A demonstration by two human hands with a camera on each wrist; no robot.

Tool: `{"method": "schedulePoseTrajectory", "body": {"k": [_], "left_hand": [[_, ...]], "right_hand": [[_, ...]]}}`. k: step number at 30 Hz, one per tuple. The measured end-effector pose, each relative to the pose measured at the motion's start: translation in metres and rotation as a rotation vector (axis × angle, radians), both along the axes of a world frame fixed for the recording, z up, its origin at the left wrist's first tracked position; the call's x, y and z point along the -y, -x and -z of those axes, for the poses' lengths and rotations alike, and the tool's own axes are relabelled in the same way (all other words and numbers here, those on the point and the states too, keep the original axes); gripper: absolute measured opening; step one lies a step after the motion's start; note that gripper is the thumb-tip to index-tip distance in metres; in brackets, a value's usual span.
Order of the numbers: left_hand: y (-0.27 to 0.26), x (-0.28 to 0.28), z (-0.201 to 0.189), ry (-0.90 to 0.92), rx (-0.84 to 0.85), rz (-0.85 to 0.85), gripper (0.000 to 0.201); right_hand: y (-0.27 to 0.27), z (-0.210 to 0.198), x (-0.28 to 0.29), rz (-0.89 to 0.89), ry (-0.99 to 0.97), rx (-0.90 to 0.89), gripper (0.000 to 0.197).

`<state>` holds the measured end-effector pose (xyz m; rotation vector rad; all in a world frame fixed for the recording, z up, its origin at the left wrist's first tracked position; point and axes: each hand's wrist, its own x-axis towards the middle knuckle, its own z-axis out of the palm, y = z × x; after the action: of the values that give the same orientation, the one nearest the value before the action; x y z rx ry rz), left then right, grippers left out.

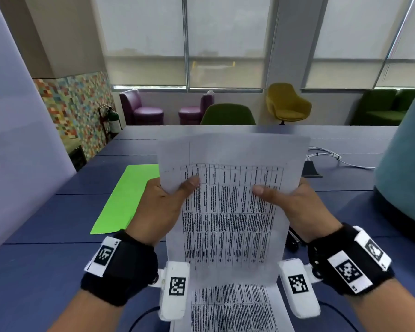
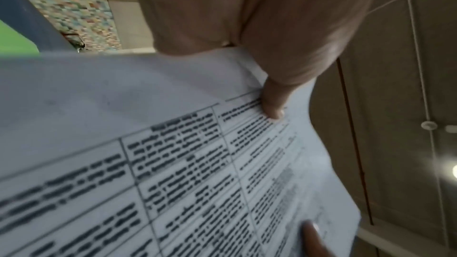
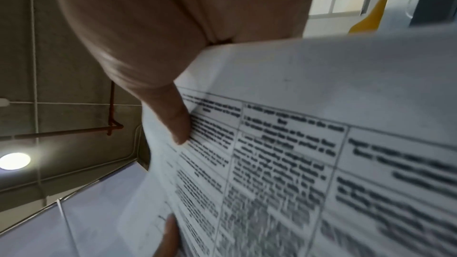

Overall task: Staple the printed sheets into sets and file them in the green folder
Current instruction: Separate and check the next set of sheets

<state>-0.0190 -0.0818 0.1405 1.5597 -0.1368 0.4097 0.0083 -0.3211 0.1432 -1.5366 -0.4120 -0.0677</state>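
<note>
Both hands hold a set of printed sheets (image 1: 230, 207) upright above the blue table. The pages carry a dense printed table. My left hand (image 1: 163, 202) grips the left edge, thumb on the front, fingers hidden behind. My right hand (image 1: 290, 200) grips the right edge the same way. In the wrist views the left thumb (image 2: 272, 103) and right thumb (image 3: 173, 118) press on the sheets (image 2: 173, 163) (image 3: 321, 144). Another printed sheet (image 1: 230, 307) lies flat on the table below. The green folder (image 1: 125, 200) lies closed on the table to the left. No stapler is clearly visible.
The blue table (image 1: 46, 212) stretches ahead. White cables (image 1: 333, 156) and a dark object (image 1: 310, 168) lie behind the sheets on the right. A teal rounded object (image 1: 403, 168) stands at the right edge. Chairs (image 1: 288, 104) line the windows beyond.
</note>
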Motion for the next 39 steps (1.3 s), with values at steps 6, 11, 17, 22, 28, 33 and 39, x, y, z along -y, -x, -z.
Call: {"method": "schedulePoseTrajectory", "body": {"k": [6, 11, 17, 22, 28, 33, 39], "left_hand": [[-0.018, -0.01, 0.036, 0.001, -0.324, 0.048, 0.024], [-0.003, -0.011, 0.126, -0.44, -0.623, 0.21, 0.025], [0.013, -0.004, 0.154, -0.553, -0.573, 0.297, 0.019], [0.002, -0.029, 0.151, -0.614, -0.444, -0.109, 0.023], [-0.006, -0.042, 0.167, -0.786, -0.551, -0.019, 0.031], [-0.009, -0.04, 0.169, -0.885, -0.55, -0.052, 0.034], [-0.004, -0.037, 0.166, -0.835, -0.531, -0.077, 0.008]], "right_hand": [[-0.026, -0.012, 0.004, 0.0, 0.277, -0.136, 0.046], [-0.039, 0.053, -0.011, 0.243, 0.957, 0.125, 0.075], [-0.03, 0.117, -0.063, -0.239, 1.148, 0.036, 0.064], [-0.037, 0.12, -0.069, -0.217, 1.187, -0.048, 0.037], [-0.037, 0.124, -0.067, -0.258, 1.245, -0.035, 0.055], [-0.033, 0.125, -0.068, -0.27, 1.239, -0.028, 0.069], [-0.032, 0.119, -0.065, -0.282, 1.178, -0.041, 0.031]]}}
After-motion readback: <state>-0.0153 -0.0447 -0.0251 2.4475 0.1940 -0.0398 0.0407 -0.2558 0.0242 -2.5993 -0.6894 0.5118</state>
